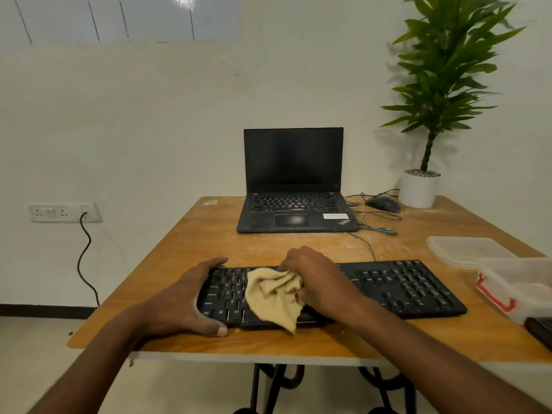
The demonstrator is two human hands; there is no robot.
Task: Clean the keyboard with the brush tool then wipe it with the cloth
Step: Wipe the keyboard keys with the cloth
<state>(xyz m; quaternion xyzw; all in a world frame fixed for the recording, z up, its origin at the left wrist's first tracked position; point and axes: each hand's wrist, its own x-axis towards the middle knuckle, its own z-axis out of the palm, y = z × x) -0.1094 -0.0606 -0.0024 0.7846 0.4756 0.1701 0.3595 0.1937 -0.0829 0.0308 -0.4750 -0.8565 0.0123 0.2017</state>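
keyboard (403, 285) on worn wooden table (209, 240); left hand (182, 297) clasps its end, right hand (316, 279) grip bunches cloth (273, 297).

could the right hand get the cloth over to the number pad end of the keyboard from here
Probably yes: the right hand already holds the cloth on the keyboard, and the keys toward that end lie bare, with nothing between.

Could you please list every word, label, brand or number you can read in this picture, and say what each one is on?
"Ctrl": bottom-left key of the keyboard.
"Alt": key on the same bottom row.
"ThinkPad", tilted and only partly legible: palm rest of the laptop.
White label on the palm rest: print too small to read.
Other key legends on both: too blurred to read.
White sticker on the table: unreadable.
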